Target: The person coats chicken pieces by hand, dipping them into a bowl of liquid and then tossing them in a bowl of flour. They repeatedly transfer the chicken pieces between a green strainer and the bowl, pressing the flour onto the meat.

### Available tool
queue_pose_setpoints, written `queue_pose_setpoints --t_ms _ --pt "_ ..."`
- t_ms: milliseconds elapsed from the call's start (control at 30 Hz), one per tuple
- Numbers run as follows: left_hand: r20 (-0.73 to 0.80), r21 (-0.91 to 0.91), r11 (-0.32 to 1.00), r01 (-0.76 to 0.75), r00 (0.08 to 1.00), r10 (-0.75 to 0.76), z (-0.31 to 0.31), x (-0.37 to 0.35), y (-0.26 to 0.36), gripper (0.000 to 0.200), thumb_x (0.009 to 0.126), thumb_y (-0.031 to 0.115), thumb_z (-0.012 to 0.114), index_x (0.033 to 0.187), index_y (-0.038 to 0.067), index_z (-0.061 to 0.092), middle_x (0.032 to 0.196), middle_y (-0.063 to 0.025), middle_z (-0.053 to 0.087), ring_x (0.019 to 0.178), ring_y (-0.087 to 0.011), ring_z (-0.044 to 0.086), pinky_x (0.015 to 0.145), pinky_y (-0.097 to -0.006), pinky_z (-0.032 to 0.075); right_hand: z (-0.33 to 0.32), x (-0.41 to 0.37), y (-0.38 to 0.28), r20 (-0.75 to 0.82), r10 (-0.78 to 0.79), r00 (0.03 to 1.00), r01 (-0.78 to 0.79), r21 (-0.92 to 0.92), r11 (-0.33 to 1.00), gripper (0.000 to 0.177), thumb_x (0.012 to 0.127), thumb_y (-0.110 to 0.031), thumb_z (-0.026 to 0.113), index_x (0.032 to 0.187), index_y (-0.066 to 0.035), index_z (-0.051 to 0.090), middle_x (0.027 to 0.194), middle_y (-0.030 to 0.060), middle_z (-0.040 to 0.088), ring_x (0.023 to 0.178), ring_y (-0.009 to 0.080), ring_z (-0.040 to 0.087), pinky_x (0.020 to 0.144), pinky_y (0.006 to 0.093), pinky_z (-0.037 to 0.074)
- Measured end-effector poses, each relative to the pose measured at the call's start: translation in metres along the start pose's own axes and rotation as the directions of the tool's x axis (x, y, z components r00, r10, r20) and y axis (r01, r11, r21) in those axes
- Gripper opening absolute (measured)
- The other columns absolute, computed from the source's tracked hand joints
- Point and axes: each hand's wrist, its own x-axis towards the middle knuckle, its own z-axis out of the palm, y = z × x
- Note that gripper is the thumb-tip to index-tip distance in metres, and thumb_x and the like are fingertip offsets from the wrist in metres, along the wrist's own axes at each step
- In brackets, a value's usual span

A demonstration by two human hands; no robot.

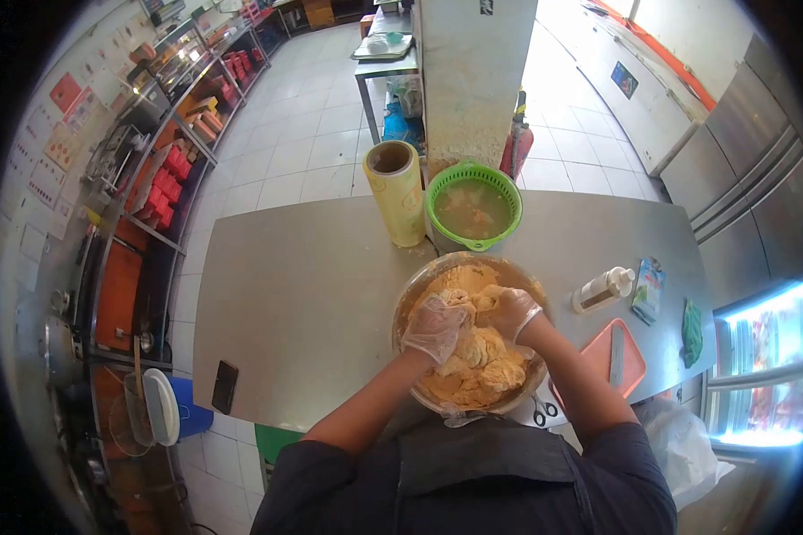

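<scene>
A large metal bowl [404, 299] stands at the table's near edge, holding orange-yellow flour or breading with several coated pieces [501, 373] in it. Both my hands wear clear plastic gloves and are over the bowl. My left hand [436, 326], at the bowl's left side, has its fingers curled round a coated piece [456, 299]. Opposite it, my right hand [514, 314] has its fingers bent around another coated piece [488, 301] near the middle of the bowl.
Behind the bowl stand a yellow film roll [396, 201] and a green basket [432, 211] with cloudy liquid. To the right lie a white bottle [603, 290], a red tray [636, 361] with a knife, and scissors [545, 411]. A phone [225, 387] lies at left.
</scene>
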Motion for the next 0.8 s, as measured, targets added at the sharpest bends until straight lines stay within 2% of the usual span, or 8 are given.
queue_pose_setpoints --t_ms 33,133,233,333,433,533,633,800 --pt "0.048 -0.201 0.958 0.206 0.979 -0.201 -0.002 0.001 0.005 0.018 0.088 0.019 0.065 0.1 0.007 0.07 0.096 -0.0117 0.072 0.09 -0.0305 0.069 0.084 -0.0405 0.055 -0.001 0.005 -0.003 0.056 -0.011 0.998 0.013 -0.04 0.999 0.027 0.086 -0.018 0.075 0.11 -0.007 0.072 0.097 0.017 0.075 0.086 0.0314 0.071 0.079 0.0405 0.055" --pt "0.238 0.456 0.806 -0.377 0.924 0.298 -0.032 -0.003 0.009 0.019 0.082 0.017 0.069 0.1 0.011 0.071 0.096 -0.0075 0.073 0.085 -0.0302 0.069 0.082 -0.0412 0.056 -0.021 0.026 -0.014 0.023 0.039 0.999 -0.034 -0.191 0.981 0.021 0.089 -0.017 0.069 0.108 -0.008 0.072 0.092 0.0181 0.074 0.086 0.0313 0.071 0.079 0.0405 0.055" --pt "0.069 0.253 0.71 -0.657 0.744 0.664 0.037 -0.018 -0.11 0.02 0.08 0.015 0.068 0.1 0.013 0.071 0.098 -0.0073 0.074 0.085 -0.031 0.068 0.08 -0.0433 0.056 -0.06 0.044 -0.044 -0.005 0.053 0.999 -0.053 0.032 0.998 0.02 0.09 -0.016 0.065 0.107 -0.01 0.073 0.097 0.0164 0.072 0.091 0.0301 0.07 0.082 0.0398 0.055" --pt "0.064 0.278 0.765 -0.581 0.806 0.589 0.027 -0.024 -0.096 0.02 0.082 0.016 0.069 0.102 0.012 0.071 0.1 -0.0085 0.074 0.088 -0.0297 0.069 0.081 -0.042 0.056 -0.074 0.08 -0.035 -0.046 -0.459 0.887 0.347 -0.591 0.728 0.019 0.09 -0.013 0.062 0.104 -0.012 0.073 0.106 0.0133 0.067 0.098 0.0291 0.068 0.085 0.0394 0.055" --pt "0.065 0.297 0.806 -0.513 0.852 0.519 0.009 -0.029 -0.06 0.02 0.085 0.017 0.069 0.104 0.012 0.072 0.102 -0.0098 0.074 0.091 -0.0284 0.07 0.083 -0.0407 0.056 -0.065 0.138 0.002 0.089 -0.538 0.838 0.383 -0.798 0.465 0.02 0.089 -0.012 0.06 0.105 -0.014 0.073 0.113 0.0111 0.063 0.103 0.0302 0.066 0.087 0.0393 0.055" --pt "0.155 -0.246 0.966 0.083 0.987 -0.045 -0.026 -0.023 -0.007 0.023 0.09 0.022 0.069 0.109 0.008 0.071 0.102 -0.0121 0.073 0.093 -0.0289 0.07 0.084 -0.0397 0.056 -0.04 0.193 0.05 0.093 -0.493 0.865 0.343 -0.827 0.446 0.021 0.091 -0.013 0.058 0.106 -0.015 0.072 0.109 0.0126 0.066 0.101 0.0331 0.068 0.086 0.0414 0.055" --pt "0.095 -0.407 0.913 0.023 0.995 0.017 -0.02 -0.017 -0.014 0.029 0.092 0.028 0.068 0.109 0.004 0.071 0.104 -0.014 0.073 0.095 -0.0304 0.069 0.084 -0.0399 0.054 -0.032 0.204 0.048 0.207 -0.246 0.947 0.3 -0.843 0.447 0.022 0.091 -0.017 0.059 0.109 -0.013 0.07 0.106 0.0151 0.07 0.098 0.035 0.069 0.086 0.0443 0.055" --pt "0.057 -0.394 0.919 0.029 0.998 -0.007 -0.002 -0.012 -0.046 0.027 0.09 0.028 0.07 0.103 0.004 0.072 0.092 -0.0156 0.073 0.08 -0.0289 0.07 0.071 -0.0384 0.055 -0.065 0.118 -0.036 -0.289 -0.279 0.916 0.124 -0.456 0.881 0.025 0.089 -0.023 0.063 0.11 -0.01 0.07 0.1 0.0182 0.071 0.093 0.0358 0.07 0.082 0.046 0.055"
